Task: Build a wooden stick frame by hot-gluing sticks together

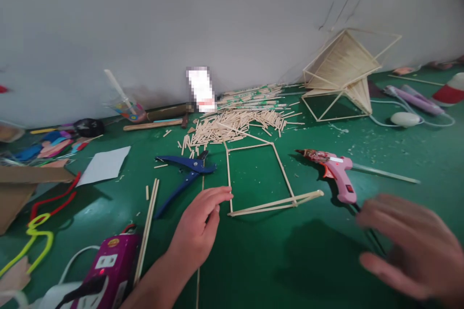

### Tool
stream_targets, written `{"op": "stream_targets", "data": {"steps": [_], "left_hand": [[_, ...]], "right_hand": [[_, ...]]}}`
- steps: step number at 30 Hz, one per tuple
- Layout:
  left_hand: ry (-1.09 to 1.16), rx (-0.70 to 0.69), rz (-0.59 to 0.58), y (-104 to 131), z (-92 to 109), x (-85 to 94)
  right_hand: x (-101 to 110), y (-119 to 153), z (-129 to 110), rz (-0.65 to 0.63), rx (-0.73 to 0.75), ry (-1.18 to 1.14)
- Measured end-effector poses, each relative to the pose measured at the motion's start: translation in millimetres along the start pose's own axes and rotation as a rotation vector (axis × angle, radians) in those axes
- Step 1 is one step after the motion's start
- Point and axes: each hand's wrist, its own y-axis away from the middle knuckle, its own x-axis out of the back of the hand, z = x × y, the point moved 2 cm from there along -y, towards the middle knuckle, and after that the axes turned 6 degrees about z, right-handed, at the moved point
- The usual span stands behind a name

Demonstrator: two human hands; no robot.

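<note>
My left hand [203, 217] has its curled fingers at the left side of a thin wooden stick frame [281, 169], near its lower left corner. The frame is a square of sticks on the green table, with more sticks slanting off its near and far edges. My right hand [409, 251] is smeared by motion, its thumb and fingers apart with nothing between them. Just beyond it lies a pink hot glue gun [342, 174], its nozzle facing left and a clear glue stick out of its back. Blue-handled cutters [188, 169] lie left of the frame.
Cut sticks [232, 125] are heaped at the back, near a lit phone [202, 89]. A twisted stick model [344, 77] stands at back right. At front left are a purple power strip [118, 256], long sticks [147, 227], white paper [105, 165] and cardboard [18, 188].
</note>
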Motion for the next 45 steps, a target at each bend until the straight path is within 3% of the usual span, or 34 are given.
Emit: {"op": "stream_targets", "data": {"steps": [2, 3, 5, 8, 11, 27, 41, 45], "left_hand": [[-0.034, -0.045, -0.043, 0.2, -2.0, -1.4], [-0.060, -0.057, -0.065, 0.2, -3.1, -2.4], [-0.115, -0.076, -0.104, -0.5, -4.3, -5.1], [-0.202, -0.120, -0.160, -2.5, -1.6, -9.3], [-0.263, -0.162, -0.188, -4.0, 3.1, -10.8], [-0.227, -0.202, -0.138, -3.4, 9.9, -7.0], [-0.176, -0.228, -0.210, -1.4, 21.5, -15.9], [-0.209, -0.225, -0.176, -4.4, 17.4, -16.1]], "right_hand": [[-18.8, 6.1, -31.9, -0.134, 0.079, 0.088], [-32.5, 6.9, -46.6, -0.232, 0.038, 0.122], [-59.6, 4.4, -71.0, -0.286, -0.031, 0.156], [-90.8, -2.1, -87.4, -0.319, -0.084, 0.200], [-104.2, -7.2, -88.6, -0.323, -0.093, 0.229], [-109.6, -2.3, -83.0, -0.221, -0.115, 0.366], [-107.1, -8.8, -61.4, -0.188, -0.127, 0.367], [-106.1, -10.7, -55.7, -0.184, -0.133, 0.400]]}}
